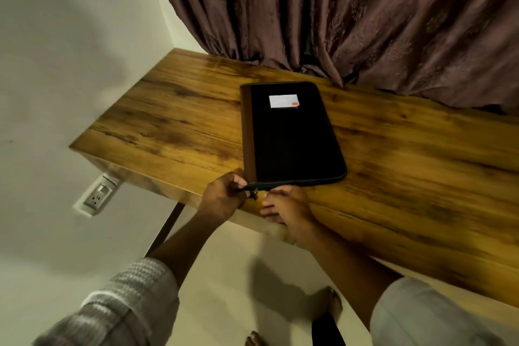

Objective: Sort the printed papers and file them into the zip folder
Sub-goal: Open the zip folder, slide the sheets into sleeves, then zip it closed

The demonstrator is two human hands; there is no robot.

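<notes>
A wooden table (407,177) with dark grain runs from the centre to the right edge of the frame. A brownish-purple curtain (365,14) hangs behind it at the upper right. A pale wall (70,50) fills the left, with a white socket (97,196) beneath the table's end. A light floor (224,261) lies at the bottom.

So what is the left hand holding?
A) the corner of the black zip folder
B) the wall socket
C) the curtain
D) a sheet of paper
A: the left hand pinches the near corner of the zip folder, right beside the dangling zipper pull.
</notes>
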